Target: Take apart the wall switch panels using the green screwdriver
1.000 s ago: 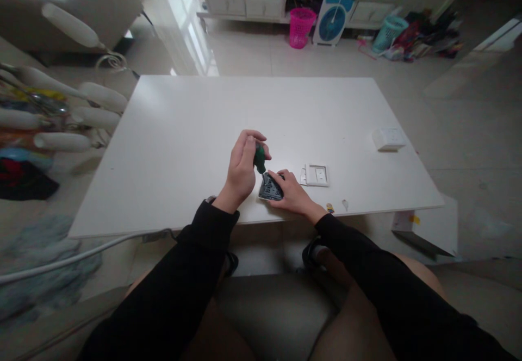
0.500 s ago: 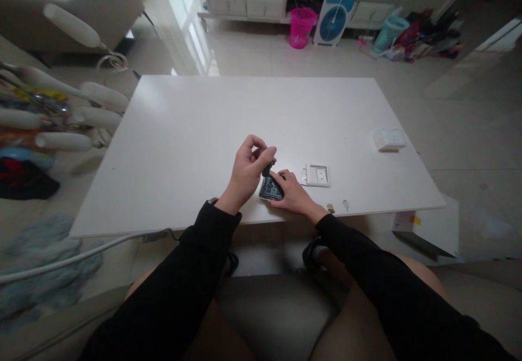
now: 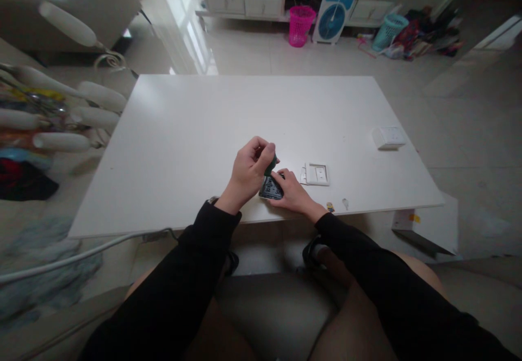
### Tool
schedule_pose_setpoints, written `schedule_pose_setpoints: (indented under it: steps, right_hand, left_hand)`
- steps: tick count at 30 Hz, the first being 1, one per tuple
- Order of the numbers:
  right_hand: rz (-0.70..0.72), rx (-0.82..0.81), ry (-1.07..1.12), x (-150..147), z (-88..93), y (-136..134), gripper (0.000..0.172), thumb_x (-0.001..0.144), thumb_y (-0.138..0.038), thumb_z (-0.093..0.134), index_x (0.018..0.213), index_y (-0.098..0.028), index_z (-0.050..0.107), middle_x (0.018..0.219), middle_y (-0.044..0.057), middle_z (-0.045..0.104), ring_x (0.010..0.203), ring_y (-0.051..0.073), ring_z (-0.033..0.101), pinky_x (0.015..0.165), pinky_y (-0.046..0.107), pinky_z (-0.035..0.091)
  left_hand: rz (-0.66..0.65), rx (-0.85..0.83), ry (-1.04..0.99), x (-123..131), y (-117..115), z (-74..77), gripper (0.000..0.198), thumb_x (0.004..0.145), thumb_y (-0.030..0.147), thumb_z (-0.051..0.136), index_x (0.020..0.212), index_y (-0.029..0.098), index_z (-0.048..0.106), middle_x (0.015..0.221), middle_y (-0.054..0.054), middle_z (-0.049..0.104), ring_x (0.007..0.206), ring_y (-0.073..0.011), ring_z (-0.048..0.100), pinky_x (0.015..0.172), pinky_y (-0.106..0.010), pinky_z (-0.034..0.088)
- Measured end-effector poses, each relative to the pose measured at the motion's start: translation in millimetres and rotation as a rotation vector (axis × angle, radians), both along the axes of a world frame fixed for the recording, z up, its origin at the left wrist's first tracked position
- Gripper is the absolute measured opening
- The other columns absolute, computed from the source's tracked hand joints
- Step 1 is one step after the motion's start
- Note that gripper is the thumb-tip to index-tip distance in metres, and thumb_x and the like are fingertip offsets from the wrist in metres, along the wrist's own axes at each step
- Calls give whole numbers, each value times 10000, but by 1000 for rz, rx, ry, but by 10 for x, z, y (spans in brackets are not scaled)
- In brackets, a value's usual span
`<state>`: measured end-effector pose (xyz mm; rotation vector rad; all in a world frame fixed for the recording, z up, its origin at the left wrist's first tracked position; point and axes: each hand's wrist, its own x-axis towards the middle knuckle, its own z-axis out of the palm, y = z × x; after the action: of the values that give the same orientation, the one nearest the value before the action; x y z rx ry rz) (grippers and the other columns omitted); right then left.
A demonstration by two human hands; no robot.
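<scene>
My left hand (image 3: 247, 169) is closed around the dark green handle of what looks like a screwdriver (image 3: 271, 166). The tool points down at a small black panel (image 3: 269, 188) with a patterned, recessed face; its tip is hidden. Near the front edge of the white table (image 3: 196, 132), my right hand (image 3: 291, 193) grips that panel by its right side, thumb and fingers around it. Just right of this hand lies a white wall-socket plate (image 3: 317, 174) with a square frame.
A white socket box (image 3: 389, 138) sits at the table's right. Close to the front edge lie a small yellow piece (image 3: 330, 206) and a tiny pale item (image 3: 345, 204). A grey cable (image 3: 101, 248) runs along the front left. Lamp arms (image 3: 101, 95) stand beyond the left edge.
My left hand has shifted very slightly, its thumb turned a little on the green handle. The right hand and the black panel stay in place.
</scene>
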<state>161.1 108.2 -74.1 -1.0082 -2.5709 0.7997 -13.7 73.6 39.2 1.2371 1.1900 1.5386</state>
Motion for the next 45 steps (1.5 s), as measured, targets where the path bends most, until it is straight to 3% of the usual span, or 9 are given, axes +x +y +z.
schedule_pose_setpoints:
  steps: [4,10,19,25,30,38,45]
  right_hand:
    - [3,0,12,6,-14,3,873,769,-455,825,1533,-238,462,1322,149,495,1205,338,506,1078,532,493]
    - [8,18,21,9,-32,7,837,759,-451,832,1502,-274,488,1322,142,505,1221,358,505,1059,555,502]
    - [8,1,21,2,-23,5,928,777,-450,819,1592,-303,401,1340,144,500,1230,360,513,1077,567,489]
    - [3,8,7,-5,-23,4,892,770,-469,824,1553,-256,454,1337,155,499,1208,354,515,1080,552,494]
    - [-1,3,9,-8,-31,1,887,768,-470,827,1550,-290,450,1342,148,498,1227,361,512,1079,564,492]
    - [6,-5,19,5,-24,2,917,767,-436,830,1578,-300,425,1337,142,493,1238,356,512,1087,556,491]
    - [5,-9,18,5,-15,-3,897,769,-453,831,1559,-282,443,1326,146,497,1226,355,519,1087,554,492]
  left_hand:
    - [-3,7,11,-29,4,10,487,920,668,652,827,197,571,708,-17,671,640,-117,642,607,-254,533]
    - [-115,2,58,-28,-5,35,506,947,681,597,791,199,596,701,-27,661,643,-127,641,608,-262,532]
    - [-20,29,38,-9,46,14,592,979,724,483,713,207,594,626,-20,599,582,-128,601,572,-270,516]
    - [-27,28,52,5,75,18,623,977,728,484,665,205,614,612,-34,614,572,-131,597,584,-288,530]
    - [-10,7,52,24,74,33,654,988,734,447,643,207,623,610,-47,640,604,-145,629,646,-306,554]
    - [5,-36,-13,2,58,-9,601,1009,685,452,709,200,643,671,-61,673,604,-137,630,541,-277,492]
    - [-42,-38,-59,-20,86,-75,689,986,760,380,606,225,587,543,-33,576,532,-146,576,537,-305,505]
